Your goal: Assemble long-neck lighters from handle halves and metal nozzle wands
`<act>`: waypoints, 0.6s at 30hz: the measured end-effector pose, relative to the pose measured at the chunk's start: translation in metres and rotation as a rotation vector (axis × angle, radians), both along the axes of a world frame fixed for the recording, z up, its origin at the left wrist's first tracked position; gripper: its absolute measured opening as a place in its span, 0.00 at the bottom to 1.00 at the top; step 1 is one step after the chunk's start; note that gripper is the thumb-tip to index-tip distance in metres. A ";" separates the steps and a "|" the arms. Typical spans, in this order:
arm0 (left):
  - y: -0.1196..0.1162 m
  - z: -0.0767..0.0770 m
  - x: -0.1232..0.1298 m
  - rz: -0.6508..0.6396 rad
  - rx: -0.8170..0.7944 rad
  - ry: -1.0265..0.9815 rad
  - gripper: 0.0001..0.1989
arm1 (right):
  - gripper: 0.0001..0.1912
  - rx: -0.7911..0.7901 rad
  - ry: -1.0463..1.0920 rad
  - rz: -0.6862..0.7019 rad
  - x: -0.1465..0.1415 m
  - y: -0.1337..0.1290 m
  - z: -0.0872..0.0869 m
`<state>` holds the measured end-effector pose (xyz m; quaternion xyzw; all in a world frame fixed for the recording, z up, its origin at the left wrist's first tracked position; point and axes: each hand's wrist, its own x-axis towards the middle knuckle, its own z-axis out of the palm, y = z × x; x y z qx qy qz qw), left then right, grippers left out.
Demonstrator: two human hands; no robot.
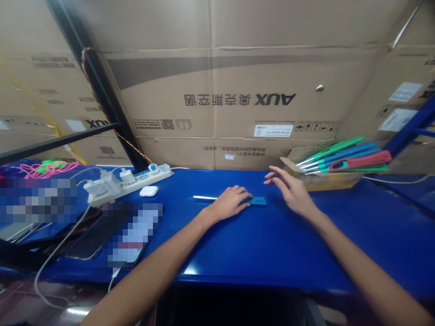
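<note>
A blue long-necked lighter [258, 201] lies on the blue tabletop, its thin metal tube pointing left. My left hand [234, 202] is over its middle, fingers curled down on it, so that part of the handle is hidden. To the right, my right hand [290, 190] is raised a little above the table, apart from the lighter. Its thumb and fingers pinch a small dark red piece [273, 177], too small to make out fully. Behind that hand, a cardboard box [331, 183] holds several similar lighters [343, 154] with green, blue and red handles.
On the left stand a white power strip [139, 181] with plugged-in chargers, a white earbud case [148, 191] and two phones, one a lit phone [136, 233]. Pink cord [50, 169] lies at the far left. Large cardboard [210, 99] walls the table's back. White cables hang over the front edge.
</note>
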<state>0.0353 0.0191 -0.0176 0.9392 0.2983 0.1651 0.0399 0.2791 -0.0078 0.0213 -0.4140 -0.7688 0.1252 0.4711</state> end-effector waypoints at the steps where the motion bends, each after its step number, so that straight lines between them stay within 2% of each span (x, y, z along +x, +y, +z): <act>1: 0.000 0.000 0.000 0.000 0.001 -0.001 0.14 | 0.19 0.004 -0.005 -0.003 0.000 0.000 0.000; 6: 0.000 -0.001 0.000 0.001 0.003 -0.007 0.14 | 0.16 0.011 -0.048 -0.017 0.003 0.001 0.000; 15: -0.001 0.000 0.000 -0.003 0.016 -0.006 0.13 | 0.18 0.030 -0.061 -0.032 0.006 0.001 0.002; 18: -0.001 0.000 0.000 -0.002 0.009 -0.003 0.14 | 0.17 -0.005 -0.043 -0.025 0.007 0.003 0.001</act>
